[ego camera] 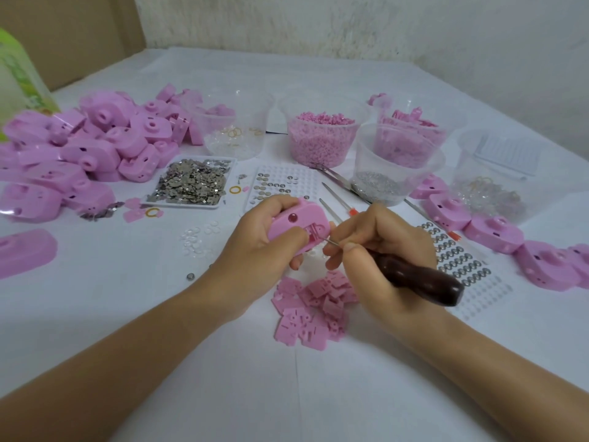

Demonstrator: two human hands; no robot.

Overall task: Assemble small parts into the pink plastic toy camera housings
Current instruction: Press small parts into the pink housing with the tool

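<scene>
Your left hand grips the pink housing. The fingers curl over its far edge and the thumb presses on its near face, so the open compartment is turned toward the tool. Your right hand is closed round the dark-handled pick, with forefinger and thumb pinching close to the metal shaft. The tip sits at the compartment on the housing's right end. Whether a part is already seated there cannot be told; the detail is too small.

Recommended: hold the thumb clear of the opening and brace one hand against the other. Press along the shaft's line, not sideways, so the tip does not skid across the plastic.

The pile of pink cover plates lies just below the housing, nearer you. The tray of metal contacts lies beyond the housing to its left.
</scene>
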